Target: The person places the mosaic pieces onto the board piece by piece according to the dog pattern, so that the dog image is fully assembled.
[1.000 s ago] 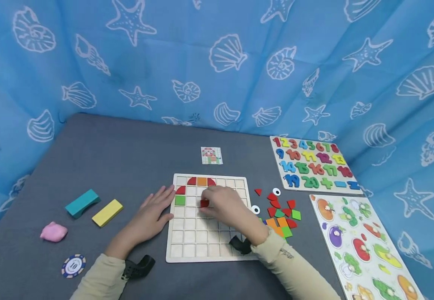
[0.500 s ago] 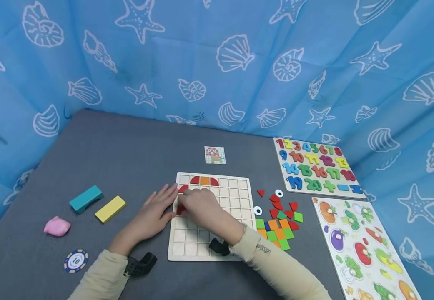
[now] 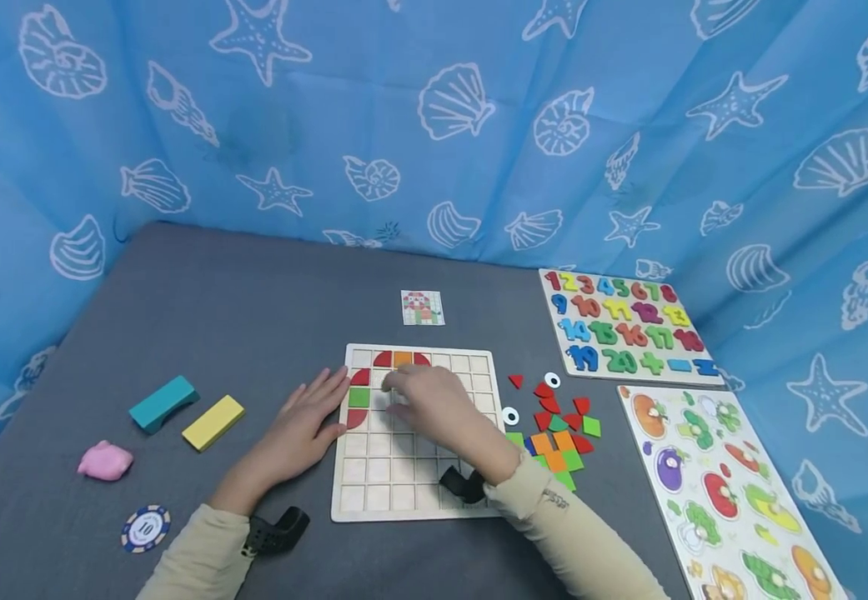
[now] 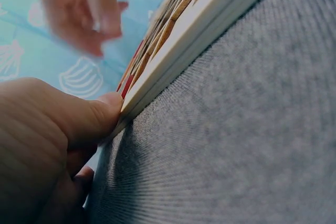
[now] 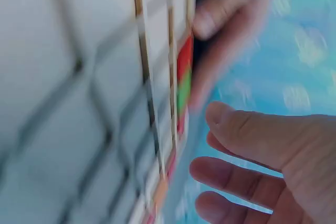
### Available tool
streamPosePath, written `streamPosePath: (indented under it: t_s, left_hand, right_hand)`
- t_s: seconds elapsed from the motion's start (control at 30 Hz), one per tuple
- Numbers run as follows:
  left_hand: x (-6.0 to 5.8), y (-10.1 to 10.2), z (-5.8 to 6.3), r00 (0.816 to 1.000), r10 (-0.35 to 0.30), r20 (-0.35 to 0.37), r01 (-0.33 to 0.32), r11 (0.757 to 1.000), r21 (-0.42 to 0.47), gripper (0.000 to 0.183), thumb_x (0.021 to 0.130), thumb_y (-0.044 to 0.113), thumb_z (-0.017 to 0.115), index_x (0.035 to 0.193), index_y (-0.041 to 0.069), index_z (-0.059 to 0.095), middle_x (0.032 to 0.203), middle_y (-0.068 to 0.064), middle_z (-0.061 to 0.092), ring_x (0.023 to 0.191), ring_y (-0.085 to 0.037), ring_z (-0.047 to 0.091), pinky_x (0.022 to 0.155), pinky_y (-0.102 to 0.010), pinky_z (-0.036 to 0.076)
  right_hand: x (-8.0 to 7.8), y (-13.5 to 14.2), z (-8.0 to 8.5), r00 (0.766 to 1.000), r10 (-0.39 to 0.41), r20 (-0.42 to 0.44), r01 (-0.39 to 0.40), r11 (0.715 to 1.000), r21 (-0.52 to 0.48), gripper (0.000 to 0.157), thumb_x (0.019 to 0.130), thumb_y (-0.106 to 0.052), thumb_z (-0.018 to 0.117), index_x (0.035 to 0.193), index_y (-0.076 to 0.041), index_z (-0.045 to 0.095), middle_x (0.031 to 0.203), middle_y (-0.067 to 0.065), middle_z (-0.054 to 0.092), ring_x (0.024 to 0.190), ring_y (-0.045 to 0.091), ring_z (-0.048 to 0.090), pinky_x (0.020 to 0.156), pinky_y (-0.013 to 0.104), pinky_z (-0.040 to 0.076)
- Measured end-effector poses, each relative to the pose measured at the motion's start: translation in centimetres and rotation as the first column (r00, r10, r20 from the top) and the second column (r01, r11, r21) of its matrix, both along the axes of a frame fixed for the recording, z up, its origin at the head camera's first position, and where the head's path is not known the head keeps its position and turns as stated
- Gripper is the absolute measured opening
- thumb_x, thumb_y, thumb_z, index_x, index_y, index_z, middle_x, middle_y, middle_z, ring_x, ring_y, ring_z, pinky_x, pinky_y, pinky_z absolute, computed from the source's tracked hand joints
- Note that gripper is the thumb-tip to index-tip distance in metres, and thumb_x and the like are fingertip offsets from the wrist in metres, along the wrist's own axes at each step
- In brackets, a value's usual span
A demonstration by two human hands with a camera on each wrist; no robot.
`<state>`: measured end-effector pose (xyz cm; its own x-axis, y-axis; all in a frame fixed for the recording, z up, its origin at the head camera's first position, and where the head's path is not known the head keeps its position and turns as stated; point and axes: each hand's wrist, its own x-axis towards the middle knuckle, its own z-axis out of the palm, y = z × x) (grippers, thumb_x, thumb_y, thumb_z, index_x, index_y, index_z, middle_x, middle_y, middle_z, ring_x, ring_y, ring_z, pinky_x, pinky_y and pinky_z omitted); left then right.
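A wooden grid board [image 3: 378, 473] lies on the table, its cells marked off by thin ridges. Along its left column sit a red quarter-round tile [image 3: 360, 377], a green square tile [image 3: 358, 397] and a second red quarter-round tile [image 3: 355, 418]. The top row holds an orange square tile [image 3: 403, 358] between two red quarter-rounds. My left hand [image 3: 306, 421] rests against the board's left edge, thumb and fingers touching it. Over the board hovers my right hand [image 3: 437, 408], fingers loosely bent and parted; the right wrist view shows nothing between them.
Loose tiles [image 3: 556, 461] and round eye pieces [image 3: 509, 416] lie right of the board. Farther right are a number puzzle [image 3: 632, 336] and a vegetable puzzle [image 3: 684, 487]. A picture card [image 3: 423, 308] is behind. At left: teal block [image 3: 163, 404], yellow block [image 3: 213, 422], pink pig [image 3: 105, 461], poker chip [image 3: 145, 528].
My right hand carried a red quarter-round tile left, set it in the left column below the green square, let go and drew back to the right. The left hand stayed at the board's edge.
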<state>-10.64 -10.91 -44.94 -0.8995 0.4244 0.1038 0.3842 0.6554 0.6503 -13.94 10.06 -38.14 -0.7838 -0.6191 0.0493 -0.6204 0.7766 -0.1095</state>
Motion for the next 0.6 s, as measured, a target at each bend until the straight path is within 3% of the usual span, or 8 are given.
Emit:
streamPosePath:
  t_s: [0.13, 0.4, 0.5, 0.6]
  left_hand:
    - [0.0, -0.1, 0.1, 1.000, -0.004, 0.018, 0.004, 1.000, -0.020, 0.061, 0.087, 0.017, 0.057, 0.140, 0.007, 0.028, 0.147, -0.007, 0.020, 0.136, -0.029, 0.012, 0.105, -0.052, 0.008]
    - [-0.1, -0.2, 0.0, 1.000, -0.005, 0.015, 0.006, 1.000, -0.023, 0.062, 0.086, 0.017, 0.058, 0.140, 0.006, 0.028, 0.147, -0.008, 0.020, 0.135, -0.030, 0.011, 0.105, -0.053, 0.007]
    - [-0.2, -0.1, -0.2, 1.000, -0.013, 0.011, 0.013, 1.000, -0.021, 0.063, 0.086, 0.018, 0.058, 0.140, 0.006, 0.027, 0.147, -0.009, 0.020, 0.135, -0.030, 0.011, 0.104, -0.053, 0.008]
    - [-0.2, 0.0, -0.3, 1.000, -0.014, 0.012, 0.014, 1.000, -0.016, 0.063, 0.086, 0.019, 0.058, 0.140, 0.006, 0.027, 0.147, -0.009, 0.020, 0.135, -0.030, 0.011, 0.104, -0.054, 0.007]
  right_hand:
    - [-0.3, 4.8, 0.7, 0.985, -0.167, 0.033, 0.169, 0.982, -0.079, 0.023, 0.075, -0.022, 0.072, 0.096, -0.017, 0.067, 0.085, -0.004, 0.062, 0.071, 0.009, 0.057, 0.056, 0.025, 0.044]
    - [0.3, 14.4, -0.9, 0.908, -0.413, 0.066, 0.417, 0.906, -0.071, 0.022, 0.077, -0.023, 0.070, 0.097, -0.015, 0.066, 0.088, 0.001, 0.060, 0.070, 0.014, 0.054, 0.058, 0.031, 0.047]
    - [0.8, 16.4, -1.5, 0.898, -0.428, 0.097, 0.434, 0.900, -0.042, 0.025, 0.077, -0.023, 0.070, 0.099, -0.015, 0.066, 0.086, 0.000, 0.058, 0.071, 0.014, 0.051, 0.063, 0.032, 0.046]
    - [1.2, 17.1, -1.9, 0.913, -0.383, 0.142, 0.394, 0.917, -0.060, 0.025, 0.077, -0.022, 0.070, 0.100, -0.015, 0.067, 0.085, -0.001, 0.057, 0.070, 0.012, 0.048, 0.062, 0.029, 0.044]
